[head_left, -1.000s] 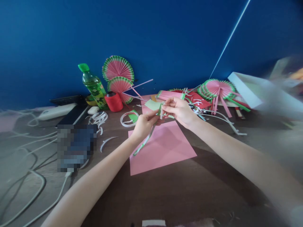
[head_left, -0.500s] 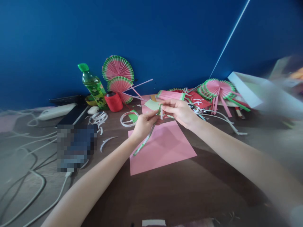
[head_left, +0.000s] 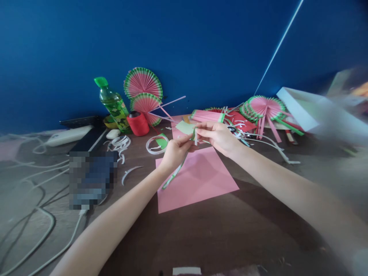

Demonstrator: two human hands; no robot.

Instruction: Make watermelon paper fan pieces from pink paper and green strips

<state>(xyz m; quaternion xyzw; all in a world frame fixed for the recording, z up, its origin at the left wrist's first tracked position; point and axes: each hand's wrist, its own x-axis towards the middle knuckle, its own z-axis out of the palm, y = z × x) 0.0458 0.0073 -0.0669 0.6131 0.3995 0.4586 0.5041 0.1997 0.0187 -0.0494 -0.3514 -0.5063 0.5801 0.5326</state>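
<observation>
My left hand [head_left: 176, 152] pinches a narrow green paper strip with a white layer [head_left: 174, 177] between thumb and fingers. The strip's tail hangs down and left over a pink sheet of paper [head_left: 198, 180] on the table. Close beside it, my right hand [head_left: 215, 137] is closed at the strip's upper end, where a short white piece [head_left: 196, 138] sticks down between the fingertips. Whether that white piece is loose from the green cannot be made out. Just behind the fingers lies a pale green piece of paper [head_left: 184, 127].
Pleated pink-and-green paper fans [head_left: 143, 83] stand by the blue wall, with more fans [head_left: 264, 107] at right. A red thread spool [head_left: 138, 123], a green bottle [head_left: 112, 101], a tape roll [head_left: 148, 145] and white scraps lie left. A phone [head_left: 93, 180] has a cable attached.
Almost nothing differs. Both hands keep their hold on the strip, and its hanging tail has shifted very slightly.
</observation>
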